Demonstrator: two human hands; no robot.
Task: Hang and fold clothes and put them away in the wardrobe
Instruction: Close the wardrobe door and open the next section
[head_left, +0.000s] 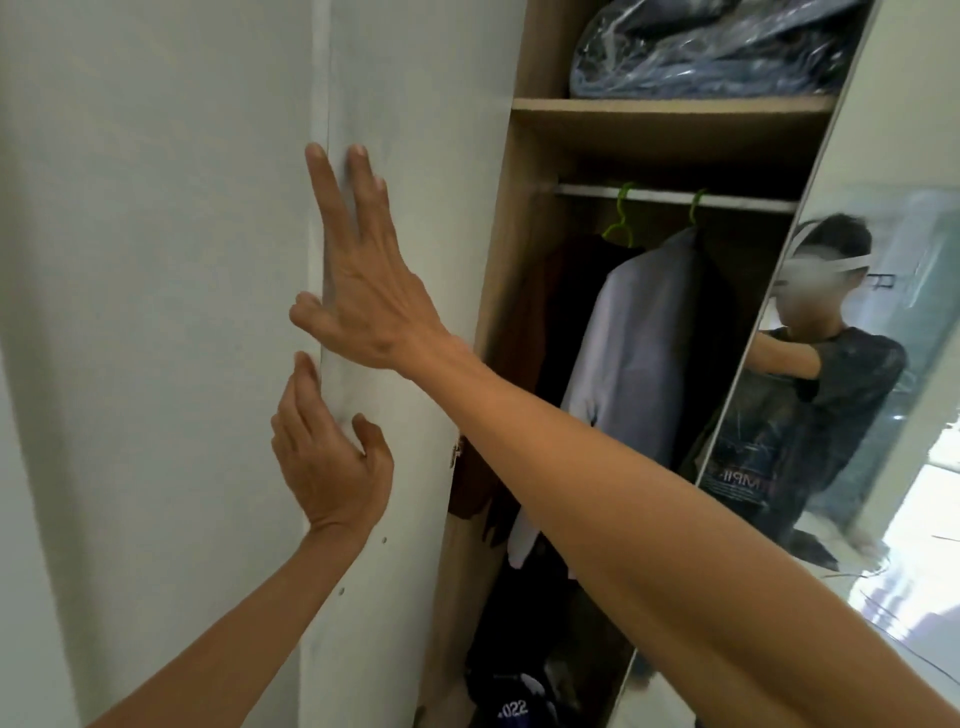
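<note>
We lose the plastic-wrapped bundle (711, 47) at the top edge. Our right forearm (623, 493) covers the pale shirt's (639, 338) lower part, and the dark pile (519, 649) runs off the bottom.

Shows right hand (363, 291) pressed flat on white wardrobe door (405, 130), fingers straight and spread, tips up by the door edge. Shows left hand (327, 462) just below, fingers pointing up along that edge, thumb on the door face. Looks into open wardrobe alongside: plastic-wrapped bundle (717, 47) on top shelf (670, 111), rail (737, 201) beneath with two green hangers (621, 218). Shows dark brown garment (566, 322) and pale lilac shirt (639, 353) hanging, touching. Shows dark clothes heap (519, 649) at bottom. Catches person in dark T-shirt reflected in mirror door (914, 519), far right.
</note>
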